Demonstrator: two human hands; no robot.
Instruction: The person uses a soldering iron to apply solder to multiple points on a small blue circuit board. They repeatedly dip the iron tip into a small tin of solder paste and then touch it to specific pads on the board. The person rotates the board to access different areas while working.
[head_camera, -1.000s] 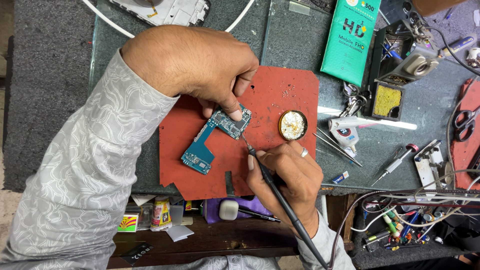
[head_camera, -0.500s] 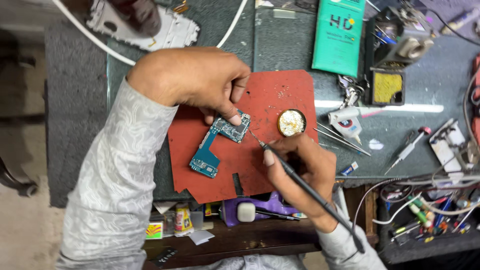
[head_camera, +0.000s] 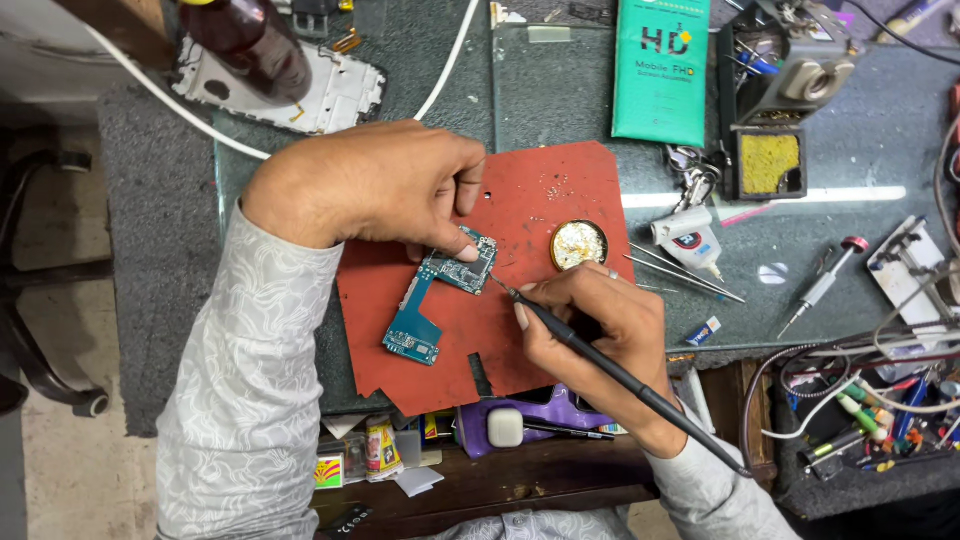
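Note:
A teal L-shaped circuit board (head_camera: 440, 300) lies on a red work mat (head_camera: 560, 200). My left hand (head_camera: 385, 185) presses the board's upper end down with thumb and fingertips. My right hand (head_camera: 595, 325) grips a black soldering iron (head_camera: 600, 360) like a pen. Its tip touches the board's right edge. The iron's cable runs off toward the lower right.
A round tin of flux (head_camera: 579, 244) sits on the mat beside my right hand. Tweezers (head_camera: 685, 275), a glue bottle (head_camera: 690, 235), a screwdriver (head_camera: 825, 280), a green packet (head_camera: 660, 70), a sponge holder (head_camera: 770, 165) and a white phone frame (head_camera: 330, 95) lie around. Tangled wires (head_camera: 860, 400) fill the lower right.
The view shifted and closed in a little. Both hands stay on the board and iron, and the tip remains at the board's right edge.

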